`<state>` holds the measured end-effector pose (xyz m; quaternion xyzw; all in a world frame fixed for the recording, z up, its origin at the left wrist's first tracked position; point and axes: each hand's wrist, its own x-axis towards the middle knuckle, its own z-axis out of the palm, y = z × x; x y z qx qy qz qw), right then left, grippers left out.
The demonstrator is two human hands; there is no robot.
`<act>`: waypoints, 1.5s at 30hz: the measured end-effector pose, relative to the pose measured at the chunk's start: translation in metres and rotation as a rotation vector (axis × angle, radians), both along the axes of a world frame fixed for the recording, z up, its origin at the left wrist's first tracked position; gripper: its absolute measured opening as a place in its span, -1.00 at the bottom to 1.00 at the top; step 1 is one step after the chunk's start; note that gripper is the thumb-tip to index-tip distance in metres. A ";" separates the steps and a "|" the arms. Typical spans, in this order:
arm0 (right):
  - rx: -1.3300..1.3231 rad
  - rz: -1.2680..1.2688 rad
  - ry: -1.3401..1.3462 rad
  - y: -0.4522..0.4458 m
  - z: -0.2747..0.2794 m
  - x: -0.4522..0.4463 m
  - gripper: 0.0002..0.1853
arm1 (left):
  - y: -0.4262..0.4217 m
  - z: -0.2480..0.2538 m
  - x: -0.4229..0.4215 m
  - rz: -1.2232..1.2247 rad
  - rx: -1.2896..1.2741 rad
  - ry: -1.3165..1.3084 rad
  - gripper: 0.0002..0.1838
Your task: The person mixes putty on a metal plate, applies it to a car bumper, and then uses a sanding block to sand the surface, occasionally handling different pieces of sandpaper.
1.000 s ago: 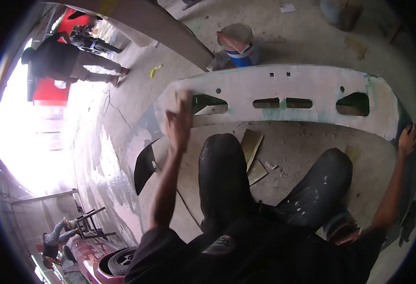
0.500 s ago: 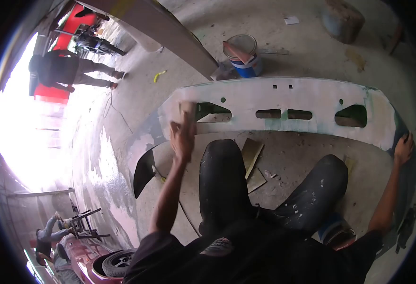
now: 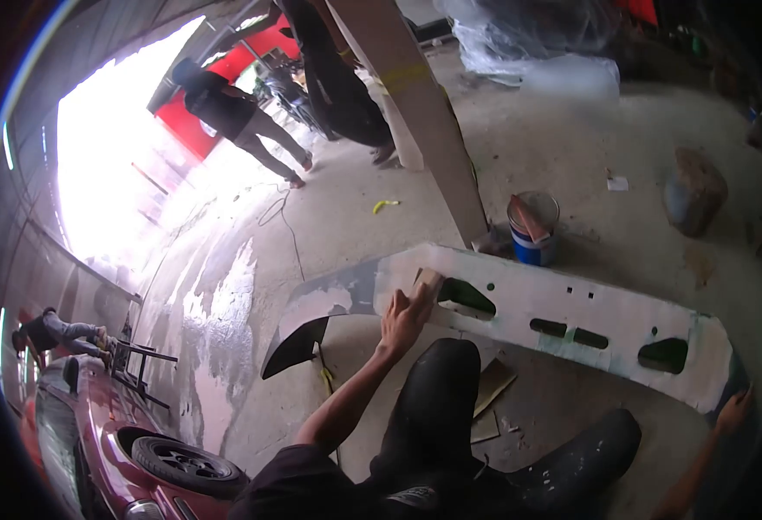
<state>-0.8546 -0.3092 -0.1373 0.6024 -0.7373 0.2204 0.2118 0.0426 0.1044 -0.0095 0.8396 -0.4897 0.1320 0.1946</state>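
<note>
A long car bumper [image 3: 519, 299], coated in patchy white and grey with several cut-outs, lies across the floor before my knees. Near its left cut-out, my left hand [image 3: 407, 314] is closed round a small tan block that looks like a sanding block [image 3: 429, 279], pressed to the white surface. At the far right end, my right hand [image 3: 732, 409] grips the bumper's dark edge; its fingers are partly hidden in shadow.
Behind the bumper stand a blue-and-white can [image 3: 534, 250] with a reddish piece on top and a pillar [image 3: 424, 130]. A red car [image 3: 95, 416] is at lower left. Several people, including one in dark clothes [image 3: 225, 113], are nearby. Cardboard scraps [image 3: 492, 381] lie between my legs.
The view has turned and tilted, so the bumper appears slanted and lower. My left hand, blurred before, is now distinct with the block against the bumper. My right hand stays at the right end.
</note>
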 end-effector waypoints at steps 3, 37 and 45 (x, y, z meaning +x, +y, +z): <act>0.021 -0.027 0.031 0.005 0.018 0.009 -0.48 | -0.017 0.005 0.041 0.090 0.002 0.008 -0.42; 0.070 -0.145 0.153 0.029 0.063 0.054 -0.52 | -0.033 0.032 0.106 0.378 -0.097 0.018 -0.43; 0.039 -0.138 0.113 0.024 0.058 0.048 -0.51 | 0.014 0.009 0.090 0.312 0.011 -0.016 -0.41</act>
